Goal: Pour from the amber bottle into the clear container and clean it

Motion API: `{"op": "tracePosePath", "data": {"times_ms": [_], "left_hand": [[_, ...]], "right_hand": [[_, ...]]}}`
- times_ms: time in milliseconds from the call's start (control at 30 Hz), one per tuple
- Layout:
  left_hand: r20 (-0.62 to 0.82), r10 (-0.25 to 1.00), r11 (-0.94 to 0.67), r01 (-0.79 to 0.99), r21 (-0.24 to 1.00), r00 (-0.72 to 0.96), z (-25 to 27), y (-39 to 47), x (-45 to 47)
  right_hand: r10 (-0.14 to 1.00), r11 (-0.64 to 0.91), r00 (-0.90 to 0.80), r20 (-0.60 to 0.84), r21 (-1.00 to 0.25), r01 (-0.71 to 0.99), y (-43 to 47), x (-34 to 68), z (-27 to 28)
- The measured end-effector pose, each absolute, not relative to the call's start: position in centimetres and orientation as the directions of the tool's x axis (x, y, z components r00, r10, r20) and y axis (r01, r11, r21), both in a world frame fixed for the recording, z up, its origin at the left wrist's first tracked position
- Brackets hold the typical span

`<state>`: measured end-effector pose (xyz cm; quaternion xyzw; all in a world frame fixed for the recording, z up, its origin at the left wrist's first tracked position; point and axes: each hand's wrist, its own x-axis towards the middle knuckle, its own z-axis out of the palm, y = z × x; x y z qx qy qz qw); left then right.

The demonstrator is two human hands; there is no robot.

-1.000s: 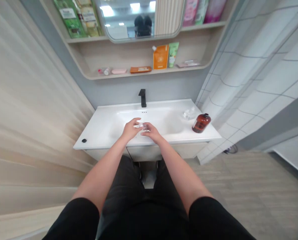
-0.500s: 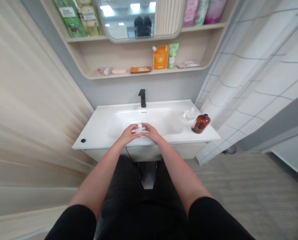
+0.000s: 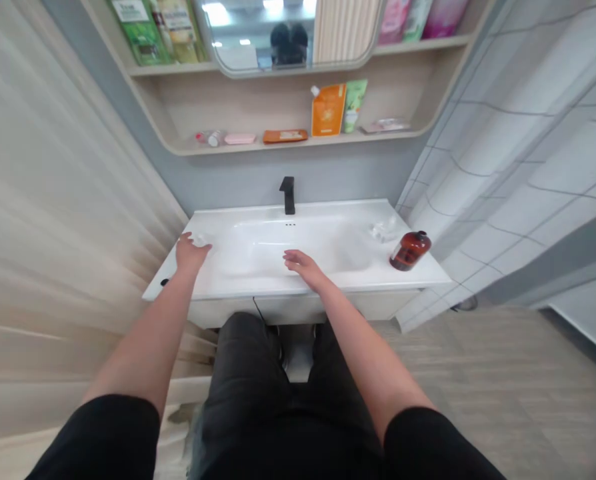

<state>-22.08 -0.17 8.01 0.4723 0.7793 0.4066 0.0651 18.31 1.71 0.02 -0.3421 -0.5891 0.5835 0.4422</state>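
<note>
My left hand (image 3: 191, 253) is over the left end of the white washbasin (image 3: 218, 287), thumb and fingers spread apart. Just beyond its fingers, a small clear, whitish object (image 3: 201, 239) shows faintly against the counter; its kind is too blurred to tell, and I cannot tell whether the fingers touch it. Above the front of the basin's bowl, my right hand (image 3: 302, 264) holds nothing, its fingers slightly curved and apart from the thumb.
A black faucet (image 3: 289, 195) stands behind the bowl. At the right lie clear crumpled-looking items (image 3: 384, 230) beside a brown bottle (image 3: 410, 251). A black round piece (image 3: 165, 282) sits at the left. Above, a shelf (image 3: 218, 148) holds an orange pouch (image 3: 328, 111) and a green tube (image 3: 354, 107).
My left hand has moved left from the middle of the basin, along with the small clear object that both hands held. The right hand stays near the middle and no longer holds it.
</note>
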Motion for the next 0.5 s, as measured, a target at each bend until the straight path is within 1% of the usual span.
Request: {"op": "tracePosePath", "data": {"times_ms": [67, 167, 233, 267, 333, 367, 400, 433, 467, 500], "left_hand": [[0.24, 0.723, 0.286, 0.597, 0.75, -0.648, 8.2, 0.1, -23.5], [0.229, 0.726, 0.292, 0.592, 0.751, -0.648, 8.7, 0.5, -23.8], [0.235, 0.715, 0.318, 0.606, 0.729, -0.658, 8.9, 0.4, -23.2], [0.266, 0.696, 0.332, 0.626, 0.705, -0.667, 8.9, 0.1, -22.6], [0.388, 0.647, 0.332, 0.701, 0.63, -0.656, 8.5, -1.0, -20.5], [0.469, 0.629, 0.311, 0.754, 0.579, -0.62, 7.9, -1.7, -19.1], [0.537, 0.638, 0.255, 0.809, 0.529, -0.552, 7.2, -2.5, -17.4], [0.57, 0.682, 0.169, 0.857, 0.487, -0.458, 6.4, -3.3, -15.6], [0.561, 0.759, 0.063, 0.895, 0.441, -0.33, 5.4, -3.9, -13.7], [0.521, 0.831, -0.04, 0.914, 0.404, -0.194, 4.4, -4.4, -12.0]], "right_hand": [[0.919, 0.084, -0.376, 0.119, -0.99, -0.11, 1.8, 18.3, -0.1], [0.917, 0.097, -0.377, 0.128, -0.99, -0.1, 1.8, 18.3, -0.2], [0.918, 0.101, -0.373, 0.131, -0.99, -0.098, 1.8, 18.4, -0.2], [0.92, 0.102, -0.368, 0.132, -0.99, -0.099, 1.8, 18.4, -0.2], [0.925, 0.096, -0.36, 0.126, -0.99, -0.1, 1.9, 18.4, -0.1], [0.927, 0.091, -0.356, 0.119, -0.991, -0.096, 1.9, 18.4, -0.1], [0.929, 0.089, -0.353, 0.114, -0.992, -0.087, 2.0, 18.2, 0.0], [0.93, 0.094, -0.349, 0.113, -0.993, -0.071, 2.0, 18.0, 0.0], [0.932, 0.104, -0.345, 0.114, -0.993, -0.047, 1.9, 17.7, 0.0], [0.934, 0.12, -0.338, 0.118, -0.993, -0.015, 1.7, 17.5, 0.0]]}}
